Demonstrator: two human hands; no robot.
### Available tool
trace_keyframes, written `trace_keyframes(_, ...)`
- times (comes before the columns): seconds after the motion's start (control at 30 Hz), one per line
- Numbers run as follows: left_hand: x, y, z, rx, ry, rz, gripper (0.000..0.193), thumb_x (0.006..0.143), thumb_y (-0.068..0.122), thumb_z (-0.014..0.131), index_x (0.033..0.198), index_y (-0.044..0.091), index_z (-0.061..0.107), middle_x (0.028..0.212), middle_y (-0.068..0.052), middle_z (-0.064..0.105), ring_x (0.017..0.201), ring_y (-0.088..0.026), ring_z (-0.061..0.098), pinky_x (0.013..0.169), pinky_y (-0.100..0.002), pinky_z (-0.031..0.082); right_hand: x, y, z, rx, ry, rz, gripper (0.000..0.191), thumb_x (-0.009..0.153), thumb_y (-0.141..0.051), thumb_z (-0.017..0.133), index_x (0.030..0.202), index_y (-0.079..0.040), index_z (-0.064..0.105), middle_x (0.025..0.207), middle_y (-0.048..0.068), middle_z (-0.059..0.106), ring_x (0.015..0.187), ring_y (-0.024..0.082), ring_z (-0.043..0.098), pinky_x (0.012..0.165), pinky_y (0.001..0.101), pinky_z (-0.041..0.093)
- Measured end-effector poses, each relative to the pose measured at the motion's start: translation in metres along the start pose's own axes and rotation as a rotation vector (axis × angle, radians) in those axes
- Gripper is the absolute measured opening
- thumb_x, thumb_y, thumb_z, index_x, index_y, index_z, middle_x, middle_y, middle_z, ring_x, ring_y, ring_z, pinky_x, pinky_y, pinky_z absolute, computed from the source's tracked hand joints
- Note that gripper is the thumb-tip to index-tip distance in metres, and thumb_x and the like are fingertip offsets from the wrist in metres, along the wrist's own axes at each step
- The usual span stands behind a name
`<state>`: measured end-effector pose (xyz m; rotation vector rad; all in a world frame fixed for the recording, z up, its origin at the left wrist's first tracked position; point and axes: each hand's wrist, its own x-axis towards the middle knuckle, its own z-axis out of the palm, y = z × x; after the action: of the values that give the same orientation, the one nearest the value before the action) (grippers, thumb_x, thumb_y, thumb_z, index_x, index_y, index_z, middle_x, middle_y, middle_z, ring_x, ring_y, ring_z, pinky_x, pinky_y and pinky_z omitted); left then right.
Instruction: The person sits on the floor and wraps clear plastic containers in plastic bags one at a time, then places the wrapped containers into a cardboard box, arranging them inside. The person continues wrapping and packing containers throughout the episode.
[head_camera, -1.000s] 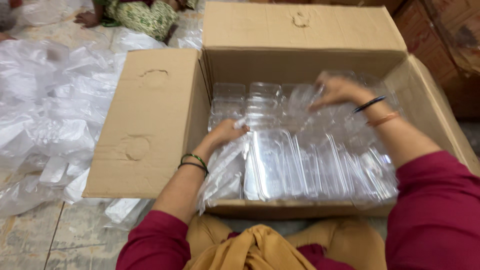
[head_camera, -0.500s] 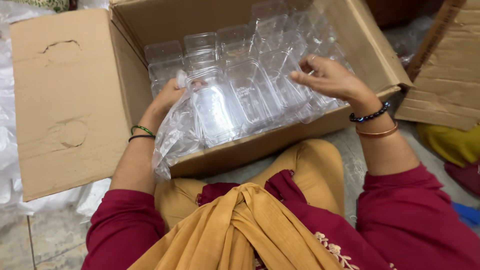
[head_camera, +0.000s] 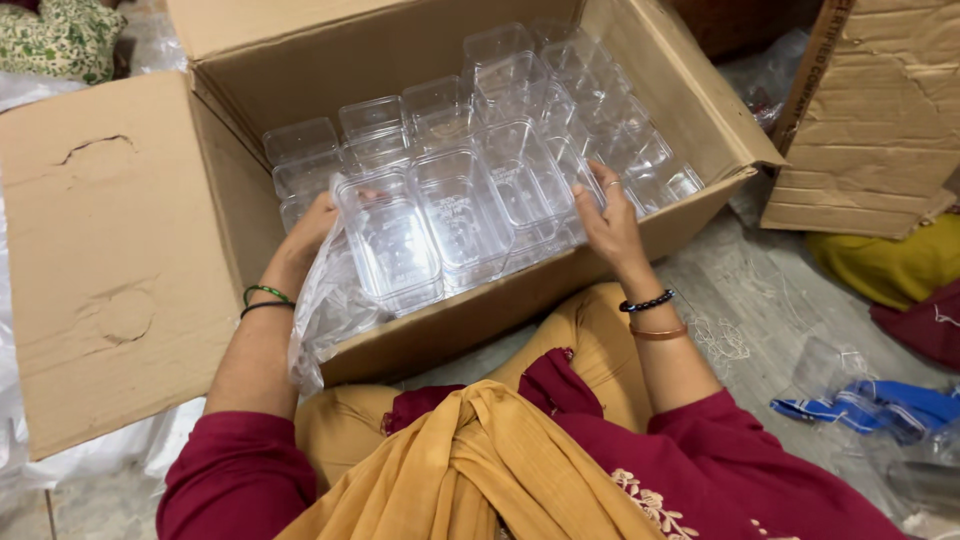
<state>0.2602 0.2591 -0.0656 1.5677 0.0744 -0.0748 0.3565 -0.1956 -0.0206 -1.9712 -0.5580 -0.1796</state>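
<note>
- The left hand (head_camera: 315, 225) gripped the near-left end of a row of clear plastic containers (head_camera: 450, 215), plastic wrap (head_camera: 325, 305) beside it.
- The right hand (head_camera: 605, 215), fingers curled, pressed the row's right end.
- The containers sat inside the open cardboard box (head_camera: 330, 60).

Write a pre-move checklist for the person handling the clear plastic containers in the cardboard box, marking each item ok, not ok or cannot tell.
1. Left hand on the left end of the front row of clear containers: ok.
2. Right hand on the right end of that row: ok.
3. Cardboard box flaps folded open, clear of the hands: ok.
4. Plastic liner free of the grip: not ok, it bunches under the left hand and spills over the box edge.
5. Front row fully seated on the box bottom: cannot tell.
6. Back rows standing in order: ok.
</note>
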Motion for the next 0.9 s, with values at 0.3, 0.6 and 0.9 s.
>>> trace_keyframes(0.3,0.001,-0.021,-0.008,-0.057,0.013,-0.098,0.031,0.096,0.026,0.069,0.118,0.004,0.073,0.114,-0.006,0.075,0.093,-0.014,0.067,0.077,-0.032,0.057,0.060,0.017,-0.049,0.063,-0.127,0.136,0.060,0.103,-0.045,0.060,0.141,0.003,0.054,0.131,0.017,0.067,0.124,0.023,0.062,0.107,0.0352,0.049)
trace_keyframes(0.6,-0.016,0.000,-0.029,0.539,0.421,-0.124,0.027,0.091,0.023,0.070,0.110,0.007,0.078,0.103,-0.015,0.077,0.092,-0.026,0.070,0.080,-0.040,0.055,0.285,0.087,0.033,-0.571,-0.439,-0.234,0.094,0.080,-0.058,0.082,0.141,0.007,0.052,0.143,0.032,0.053,0.133,0.044,0.052,0.111,0.0491,0.044)
trace_keyframes(0.9,-0.017,0.009,-0.026,0.939,0.314,-0.259,0.027,0.082,0.019,0.072,0.104,0.004,0.072,0.096,-0.025,0.073,0.094,-0.044,0.069,0.080,-0.048,0.054,0.327,0.090,0.115,-0.861,-0.682,-0.037,0.141,0.054,-0.090,0.074,0.155,-0.001,0.034,0.159,0.034,0.024,0.140,0.053,0.033,0.112,0.0675,0.027)
